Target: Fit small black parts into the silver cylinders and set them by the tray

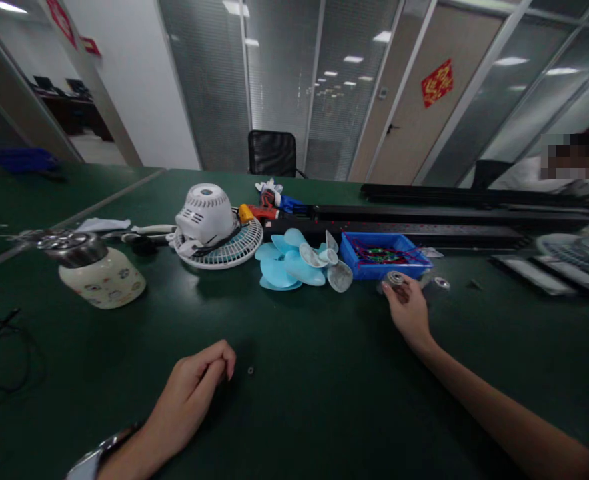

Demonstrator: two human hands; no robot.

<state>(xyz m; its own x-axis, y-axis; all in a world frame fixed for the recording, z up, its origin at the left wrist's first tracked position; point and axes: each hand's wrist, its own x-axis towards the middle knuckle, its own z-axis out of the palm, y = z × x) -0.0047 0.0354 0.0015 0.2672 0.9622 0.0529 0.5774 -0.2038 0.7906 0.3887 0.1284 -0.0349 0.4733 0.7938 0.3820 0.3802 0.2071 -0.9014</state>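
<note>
My right hand [410, 312] pinches a small round metal part [395, 277] just in front of the blue parts bin; its exact kind is unclear. Another round part [441, 283] with a shiny centre lies right of that hand. Loosely curled, my left hand [194, 387] rests on the green table, and its palm side is hidden. Beside its fingertips, not touching them, lies a tiny ring [251, 371], like a washer or nut. Light blue fan blades [284, 263] and a clear fan blade [340, 275] lie between and beyond my hands.
A white fan housing [205, 217] sits on a round grille [247, 250]. The blue bin [384, 272] holds wires. Behind are a power drill [267, 211] and long black bars [454, 230]. A cream jar [104, 277] stands left; a person [524, 175] is far right.
</note>
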